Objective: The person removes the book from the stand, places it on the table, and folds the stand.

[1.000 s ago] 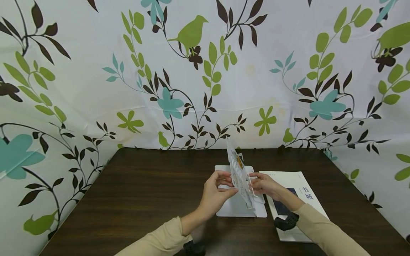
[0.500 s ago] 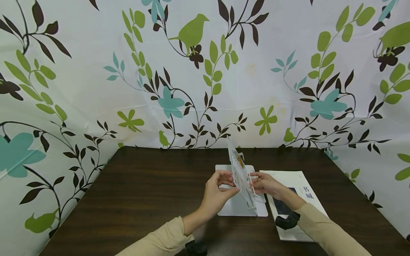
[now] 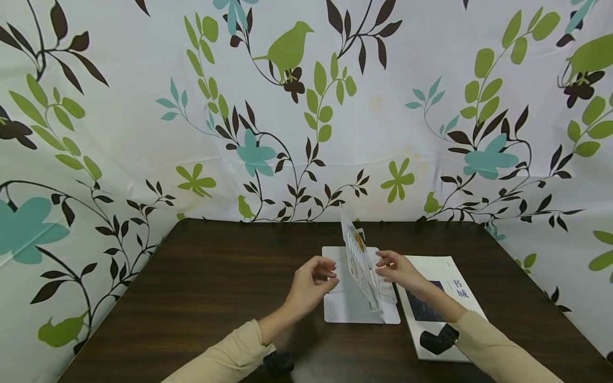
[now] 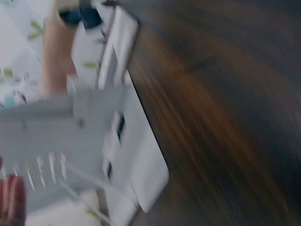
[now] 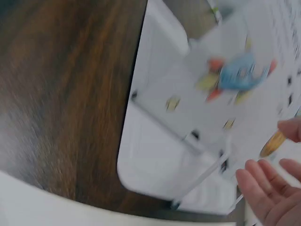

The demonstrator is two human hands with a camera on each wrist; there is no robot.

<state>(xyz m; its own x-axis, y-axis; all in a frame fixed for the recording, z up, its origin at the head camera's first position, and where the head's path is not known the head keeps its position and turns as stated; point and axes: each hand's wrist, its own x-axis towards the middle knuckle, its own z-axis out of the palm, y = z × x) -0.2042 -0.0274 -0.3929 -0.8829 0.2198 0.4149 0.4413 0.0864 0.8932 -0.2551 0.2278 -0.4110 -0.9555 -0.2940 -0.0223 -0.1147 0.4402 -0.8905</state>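
A white folding book stand [image 3: 359,271] stands on the table, its panel upright and seen nearly edge-on in the head view. Its flat base plate [image 3: 341,311] lies under it. The right wrist view shows coloured cartoon prints [image 5: 240,75] on the panel and a thin support bar [image 5: 200,183]. To the panel's left is my left hand [image 3: 311,282], its fingers loosely bent, holding nothing and clear of the panel. On the other side, my right hand [image 3: 401,274] has relaxed, parted fingers close to the panel; whether a fingertip touches it is hard to tell. The left wrist view is blurred.
A white book [image 3: 433,266] with a dark blue block on its cover lies right of the stand, partly under the right forearm. The dark wooden table [image 3: 230,287] reaches back to a patterned cloth [image 3: 335,175]. Each wrist wears a black strap device [image 3: 438,340].
My left hand has let go of the panel and drawn back to the left. My right hand's fingers have loosened and shifted slightly up and right. The stand keeps its place.
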